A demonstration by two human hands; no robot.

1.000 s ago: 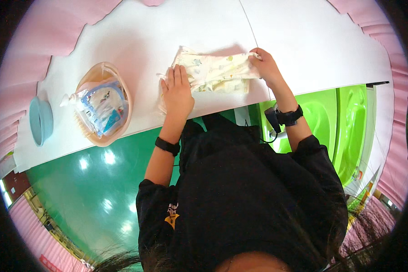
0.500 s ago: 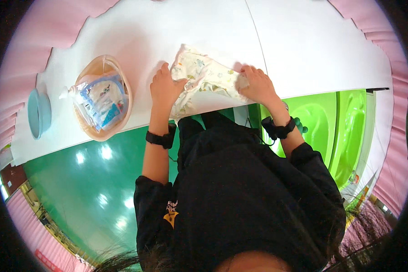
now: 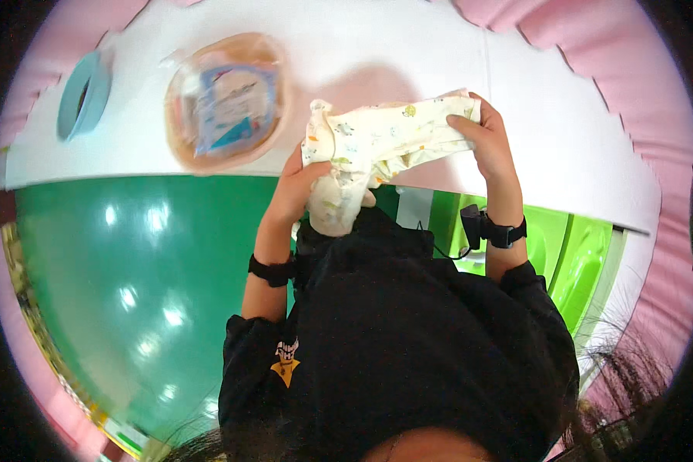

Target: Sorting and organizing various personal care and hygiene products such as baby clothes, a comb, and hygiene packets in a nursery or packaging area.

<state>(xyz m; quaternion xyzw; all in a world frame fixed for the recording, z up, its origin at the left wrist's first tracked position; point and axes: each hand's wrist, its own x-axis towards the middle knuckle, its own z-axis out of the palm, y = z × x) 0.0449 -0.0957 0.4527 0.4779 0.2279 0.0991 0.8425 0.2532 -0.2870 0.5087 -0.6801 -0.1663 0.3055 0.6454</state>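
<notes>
A small cream baby garment (image 3: 400,129), printed with little coloured figures, is held up between my two hands, above the table's near edge. My left hand (image 3: 296,185) is closed on its left end, thumb in front and the other fingers mostly behind the cloth. At the opposite end, my right hand (image 3: 485,137) pinches the fabric with its thumb on top. One section stretches sideways between the hands, while another hangs down beside my left hand toward my body. Folds hide the garment's exact cut.
Left of the garment, a beige basin (image 3: 281,96) holds a clear-and-blue plastic package (image 3: 235,108). A light blue basin (image 3: 85,96) stands farther left on the white table (image 3: 339,38). Below the table edge at right is a bright green tub (image 3: 543,239). Pink drapery (image 3: 531,27) borders the table.
The garment has come up off the tabletop and is stretched out in my hands. My right hand has moved right and up. The view has shifted, so the basins appear higher.
</notes>
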